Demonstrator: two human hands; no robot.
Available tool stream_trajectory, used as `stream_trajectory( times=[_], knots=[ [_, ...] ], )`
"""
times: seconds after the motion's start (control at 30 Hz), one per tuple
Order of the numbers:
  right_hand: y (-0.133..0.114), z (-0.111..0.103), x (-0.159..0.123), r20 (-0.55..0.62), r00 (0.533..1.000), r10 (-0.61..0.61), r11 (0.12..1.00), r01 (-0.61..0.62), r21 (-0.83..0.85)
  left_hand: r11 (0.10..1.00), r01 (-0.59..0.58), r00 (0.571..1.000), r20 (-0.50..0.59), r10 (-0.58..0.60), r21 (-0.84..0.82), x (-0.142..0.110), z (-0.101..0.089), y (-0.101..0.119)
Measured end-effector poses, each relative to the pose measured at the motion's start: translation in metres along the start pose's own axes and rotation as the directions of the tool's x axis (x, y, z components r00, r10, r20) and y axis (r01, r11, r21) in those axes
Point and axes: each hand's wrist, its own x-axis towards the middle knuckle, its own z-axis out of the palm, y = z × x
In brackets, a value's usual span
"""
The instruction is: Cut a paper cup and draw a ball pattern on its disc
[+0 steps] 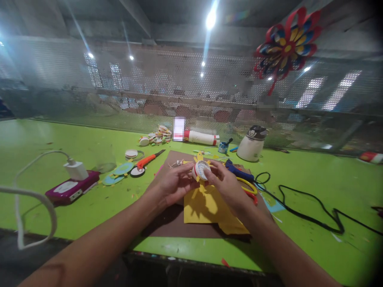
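Between my two hands is a small round paper craft (201, 170) with a white patterned face, a red band on its side and yellow paper tabs sticking out. My left hand (176, 183) grips its left edge. The thumb of my right hand (223, 181) presses on the face from the right, fingers behind it. Below lies yellow paper (200, 209) on a brown board (164, 223). Just right of my right hand are a blue glue gun (239, 170) and scissors with yellow and red handles (248, 185), partly hidden by the hand.
Left on the green table (24, 139) are a purple power strip (72, 189) with a white plug, light-blue paper cut-outs (118, 173) and an orange-handled cutter (146, 160). Behind stand a pile of small round crafts (158, 135), a phone (178, 129) and a white container (253, 145). A black cord (311, 217) runs right.
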Motion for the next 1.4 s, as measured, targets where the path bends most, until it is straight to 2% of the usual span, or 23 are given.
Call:
stream_trajectory(
  times=[0.2,0.37,0.7,0.9,1.27,1.33,1.4],
  knots=[
    [-0.006,0.002,-0.004,0.159,0.981,0.113,0.984,-0.132,0.121,0.998,-0.009,0.997,0.078,0.004,0.064,-0.003,-0.002,0.0],
    [-0.005,0.0,-0.004,0.244,0.952,0.184,0.953,-0.234,0.194,0.995,-0.029,0.992,0.128,0.017,0.095,-0.004,-0.003,0.0],
    [0.005,0.0,-0.003,0.279,0.941,0.192,0.92,-0.272,0.283,0.99,-0.018,0.985,0.171,-0.005,0.136,-0.001,-0.008,-0.003],
    [-0.001,-0.005,-0.001,0.25,0.961,0.116,0.912,-0.202,0.357,0.993,-0.028,0.98,0.2,0.005,0.111,-0.001,-0.011,-0.003],
    [-0.006,-0.015,-0.005,0.147,0.987,-0.07,0.944,0.017,0.33,0.993,-0.034,0.952,0.308,-0.002,0.112,-0.01,-0.005,0.007],
    [-0.009,-0.015,-0.006,0.112,0.987,-0.113,0.948,0.073,0.31,0.98,-0.086,0.938,0.345,0.019,0.178,-0.012,-0.005,0.009],
    [-0.011,-0.016,-0.007,0.08,0.981,-0.175,0.956,0.15,0.253,0.93,-0.206,0.916,0.393,0.074,0.304,-0.012,-0.006,0.009]
  ],
)
